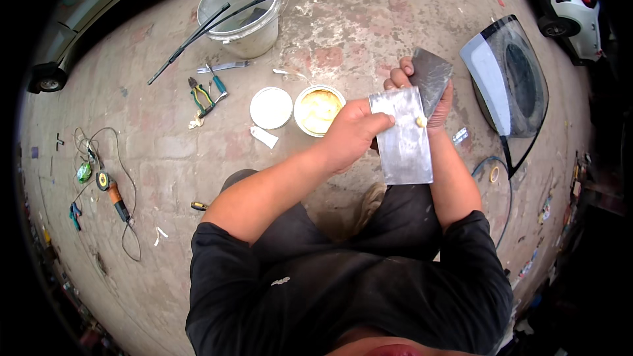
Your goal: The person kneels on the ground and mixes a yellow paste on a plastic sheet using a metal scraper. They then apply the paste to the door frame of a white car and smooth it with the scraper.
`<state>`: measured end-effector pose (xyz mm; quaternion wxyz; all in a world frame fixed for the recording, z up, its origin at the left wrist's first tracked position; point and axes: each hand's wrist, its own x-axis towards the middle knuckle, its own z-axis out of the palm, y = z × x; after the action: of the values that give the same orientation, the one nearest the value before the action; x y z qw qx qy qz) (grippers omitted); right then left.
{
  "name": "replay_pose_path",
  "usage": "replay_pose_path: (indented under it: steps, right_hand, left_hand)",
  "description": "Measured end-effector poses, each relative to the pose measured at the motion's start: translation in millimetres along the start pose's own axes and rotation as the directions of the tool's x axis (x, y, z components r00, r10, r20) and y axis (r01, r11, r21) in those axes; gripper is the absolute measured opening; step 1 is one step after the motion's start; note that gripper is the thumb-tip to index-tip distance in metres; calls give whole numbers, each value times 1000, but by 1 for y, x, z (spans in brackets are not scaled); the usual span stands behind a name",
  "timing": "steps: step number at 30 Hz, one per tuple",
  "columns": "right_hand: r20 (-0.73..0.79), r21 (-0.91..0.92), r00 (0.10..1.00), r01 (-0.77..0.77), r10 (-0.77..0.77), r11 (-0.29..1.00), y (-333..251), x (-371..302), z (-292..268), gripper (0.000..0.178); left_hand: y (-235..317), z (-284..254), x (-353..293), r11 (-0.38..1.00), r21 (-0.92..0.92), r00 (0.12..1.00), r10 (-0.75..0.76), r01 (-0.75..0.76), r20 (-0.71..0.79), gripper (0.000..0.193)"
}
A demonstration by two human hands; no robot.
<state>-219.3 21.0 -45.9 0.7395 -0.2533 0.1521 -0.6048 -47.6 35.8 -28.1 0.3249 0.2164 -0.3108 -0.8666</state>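
My left hand grips a flat grey metal plate by its left edge, thumb laid on top. On the plate's right edge sits a small dab of yellowish paste. In my right hand is a dark grey, scratched flat spreader, tilted up beyond the plate and partly overlapped by it. Just left of my hands stands an open tub of yellow paste. A round white lid lies beside it, with a small white tube below.
A bucket stands ahead, a black wiper arm across it. Pliers and a screwdriver lie left. Farther left is a corded angle grinder. A black-framed panel and a tape roll lie right. Cars flank the paving.
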Motion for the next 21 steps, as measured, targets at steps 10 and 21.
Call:
replay_pose_path:
  steps: [10, 21]
  right_hand:
    - [-81, 5, 990, -120, 120, 993, 13, -8, 6, 69]
    - [23, -452, 994, -88, 110, 888, 36, -15, 25, 44]
  left_hand:
    - [11, 4, -1, 971, -239, 1000, -26, 29, 16, 24]
    - [10, -1, -19, 982, -191, 999, 2, 7, 45, 23]
